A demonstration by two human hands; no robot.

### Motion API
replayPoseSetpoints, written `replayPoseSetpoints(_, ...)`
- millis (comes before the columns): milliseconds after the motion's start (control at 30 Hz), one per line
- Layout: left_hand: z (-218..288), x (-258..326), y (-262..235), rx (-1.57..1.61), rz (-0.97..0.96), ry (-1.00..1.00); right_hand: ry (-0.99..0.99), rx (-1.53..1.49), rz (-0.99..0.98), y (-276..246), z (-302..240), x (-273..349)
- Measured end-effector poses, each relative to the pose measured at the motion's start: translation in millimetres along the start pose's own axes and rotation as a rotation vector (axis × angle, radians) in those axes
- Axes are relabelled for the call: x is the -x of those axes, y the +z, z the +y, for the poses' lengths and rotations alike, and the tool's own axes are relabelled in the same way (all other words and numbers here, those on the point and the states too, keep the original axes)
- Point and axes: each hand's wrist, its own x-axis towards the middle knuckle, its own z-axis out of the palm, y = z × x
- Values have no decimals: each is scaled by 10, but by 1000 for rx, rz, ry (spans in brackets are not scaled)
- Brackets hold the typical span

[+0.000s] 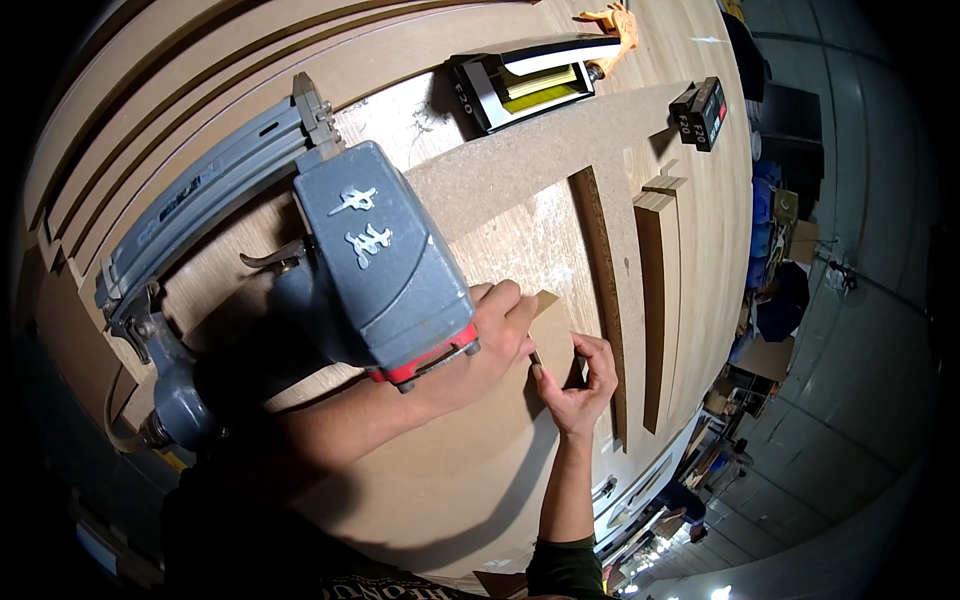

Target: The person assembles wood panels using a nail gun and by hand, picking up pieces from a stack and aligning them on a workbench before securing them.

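A big grey nail gun [370,270] blocks the view and the way over the left half of the bench [440,480], right against the left hand [500,325]. Near the right hand [580,385], upright board strips [655,300] wall off the right side. Farther away, two black boxes [525,85] stand; bare board lies open toward the near edge.

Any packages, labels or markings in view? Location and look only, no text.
Open nail box: top centre on the board, black rectangle, white lid, yellow strip inside.
Small closed box: upper right, black, white and red markings.
Nail gun: left hand, grey body, white raised characters, red band.
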Motion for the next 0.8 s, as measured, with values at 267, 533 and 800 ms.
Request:
replayPoseSetpoints(267,43,-111,-62,25,-80,8,76,-91,66,18,-7,11)
replayPoseSetpoints(533,820,276,-621,-138,-110,197,-29,82,127,-100,28,0)
replayPoseSetpoints(800,520,529,-1462,-1074,-99,-130,-33,28,176,-149,1,66)
